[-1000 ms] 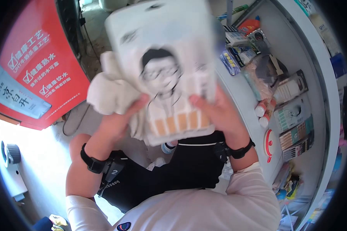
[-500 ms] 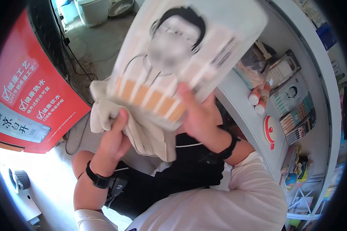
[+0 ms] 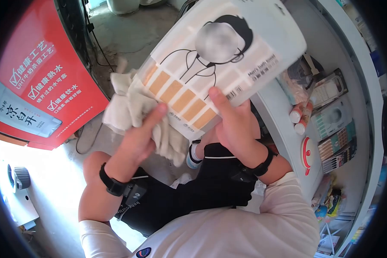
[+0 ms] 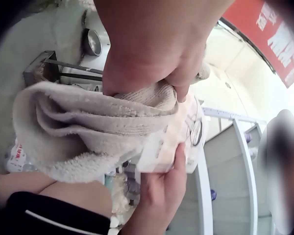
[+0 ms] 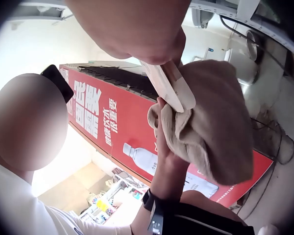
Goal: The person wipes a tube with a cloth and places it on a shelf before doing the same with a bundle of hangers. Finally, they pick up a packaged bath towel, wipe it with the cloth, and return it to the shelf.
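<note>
The left hand (image 3: 140,136) grips a bunched beige towel (image 3: 131,103), its thumb lying near the lower edge of a flat white package (image 3: 228,51). Printed on the package are a line-drawn figure and tan stripes. The right hand (image 3: 236,124) pinches the package at its lower right side, thumb on the printed face. In the left wrist view, thick folds of the towel (image 4: 78,127) hang from the left hand (image 4: 147,54), with the package behind. In the right wrist view, the package (image 5: 164,85) is seen nearly edge-on against the towel (image 5: 220,122).
A red printed box (image 3: 47,81) stands at the left. To the right, a white shelf (image 3: 284,133) holds a red-rimmed white lid (image 3: 305,152), two small orange-and-white tubes (image 3: 303,118) and several packaged goods. A cable runs along the floor behind the box.
Over the last second the package has gone from upright to tilted with its top toward the right. The towel, first partly behind it, now hangs at its lower left, and the left hand has shifted its grip.
</note>
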The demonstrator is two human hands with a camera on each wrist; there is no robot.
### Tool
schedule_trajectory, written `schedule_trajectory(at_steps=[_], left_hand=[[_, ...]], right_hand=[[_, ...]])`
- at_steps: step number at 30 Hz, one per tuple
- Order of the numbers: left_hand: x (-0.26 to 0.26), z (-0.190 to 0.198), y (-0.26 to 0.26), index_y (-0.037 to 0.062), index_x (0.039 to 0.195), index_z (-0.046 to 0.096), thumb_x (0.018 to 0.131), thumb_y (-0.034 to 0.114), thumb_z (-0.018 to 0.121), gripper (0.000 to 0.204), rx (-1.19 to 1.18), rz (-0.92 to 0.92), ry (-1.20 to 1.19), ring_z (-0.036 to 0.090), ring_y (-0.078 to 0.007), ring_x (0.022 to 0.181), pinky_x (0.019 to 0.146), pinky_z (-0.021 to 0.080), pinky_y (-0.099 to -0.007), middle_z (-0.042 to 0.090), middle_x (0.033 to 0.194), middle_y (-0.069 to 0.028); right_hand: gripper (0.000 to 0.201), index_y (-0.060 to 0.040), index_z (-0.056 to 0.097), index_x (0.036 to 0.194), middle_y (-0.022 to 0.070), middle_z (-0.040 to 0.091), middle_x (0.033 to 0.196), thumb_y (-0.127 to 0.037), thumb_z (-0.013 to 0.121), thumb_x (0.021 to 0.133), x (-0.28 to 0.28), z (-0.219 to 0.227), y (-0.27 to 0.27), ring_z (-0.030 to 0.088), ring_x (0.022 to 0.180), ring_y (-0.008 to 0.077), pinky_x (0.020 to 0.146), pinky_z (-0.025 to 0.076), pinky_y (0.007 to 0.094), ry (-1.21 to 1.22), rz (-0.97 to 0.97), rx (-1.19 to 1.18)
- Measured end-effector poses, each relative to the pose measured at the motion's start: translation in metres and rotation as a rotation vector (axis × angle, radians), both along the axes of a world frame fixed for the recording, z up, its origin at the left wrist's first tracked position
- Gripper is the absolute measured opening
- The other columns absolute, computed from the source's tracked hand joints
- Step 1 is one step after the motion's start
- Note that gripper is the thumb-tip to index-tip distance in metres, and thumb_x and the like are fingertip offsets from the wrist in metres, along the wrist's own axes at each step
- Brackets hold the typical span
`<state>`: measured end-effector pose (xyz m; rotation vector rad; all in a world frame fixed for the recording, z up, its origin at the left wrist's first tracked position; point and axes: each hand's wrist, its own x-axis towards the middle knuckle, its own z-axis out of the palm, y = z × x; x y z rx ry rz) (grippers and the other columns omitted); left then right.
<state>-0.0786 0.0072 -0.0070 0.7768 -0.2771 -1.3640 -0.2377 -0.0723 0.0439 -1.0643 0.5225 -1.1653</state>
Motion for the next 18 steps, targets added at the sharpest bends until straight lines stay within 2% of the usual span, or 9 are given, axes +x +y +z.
schedule_trajectory(at_steps=[4, 7, 10, 16, 17, 18], left_hand=[[-0.013, 0.001, -0.002, 0.0052, 0.122, 0.048, 0.082, 0.012, 0.069, 0.045, 0.042, -0.004, 0.054, 0.055, -0.0217, 0.108, 0.093, 0.046, -0.0362, 0.056, 0.117, -0.0088], [-0.008, -0.002, -0.005, 0.0049, 0.122, 0.048, 0.082, 0.01, 0.068, 0.044, 0.092, 0.04, -0.014, 0.056, -0.0216, 0.106, 0.092, 0.046, -0.0359, 0.056, 0.117, -0.0086], [-0.01, 0.0, -0.007, 0.0045, 0.122, 0.048, 0.083, 0.009, 0.066, 0.043, 0.074, 0.06, -0.046, 0.056, -0.0215, 0.106, 0.092, 0.046, -0.0356, 0.056, 0.117, -0.0084], [-0.017, 0.007, -0.005, 0.0039, 0.127, 0.044, 0.085, 0.009, 0.063, 0.046, 0.023, -0.001, -0.049, 0.053, -0.022, 0.111, 0.095, 0.044, -0.036, 0.054, 0.12, -0.0095], [-0.017, 0.007, -0.003, 0.0039, 0.128, 0.042, 0.086, 0.01, 0.062, 0.047, -0.017, -0.022, -0.065, 0.053, -0.0221, 0.112, 0.096, 0.044, -0.036, 0.053, 0.122, -0.0098], [-0.016, 0.005, 0.0, 0.0038, 0.129, 0.041, 0.087, 0.01, 0.062, 0.048, -0.054, -0.04, -0.075, 0.052, -0.0221, 0.113, 0.097, 0.043, -0.036, 0.052, 0.123, -0.0102]], right_hand=[[0.037, 0.0008, 0.047, 0.119, 0.0083, 0.058, 0.112, -0.004, 0.062, 0.085, -0.007, -0.001, -0.001, 0.057, 0.102, 0.0142, 0.087, 0.047, 0.0289, 0.084, 0.069, 0.13], [0.037, 0.0009, 0.047, 0.118, 0.008, 0.057, 0.111, -0.005, 0.063, 0.085, -0.017, -0.006, 0.005, 0.056, 0.104, 0.0146, 0.089, 0.046, 0.0294, 0.337, 0.213, -0.067], [0.046, 0.0007, 0.041, 0.124, 0.0082, 0.055, 0.115, -0.004, 0.062, 0.084, -0.023, -0.003, 0.002, 0.053, 0.109, 0.015, 0.09, 0.045, 0.0299, 0.402, 0.362, -0.04], [0.066, -0.0019, 0.022, 0.134, 0.0092, 0.046, 0.127, 0.002, 0.062, 0.082, -0.037, 0.002, -0.01, 0.048, 0.115, 0.0166, 0.092, 0.044, 0.0317, 0.238, 0.223, -0.094], [0.06, -0.0006, 0.031, 0.133, 0.0096, 0.053, 0.123, -0.005, 0.064, 0.083, -0.04, 0.003, -0.006, 0.052, 0.112, 0.0169, 0.094, 0.043, 0.0328, 0.215, 0.179, -0.09], [0.061, -0.001, 0.03, 0.133, 0.0096, 0.053, 0.123, -0.005, 0.065, 0.083, -0.045, 0.006, -0.003, 0.051, 0.112, 0.0168, 0.095, 0.042, 0.0326, 0.258, 0.179, -0.104]])
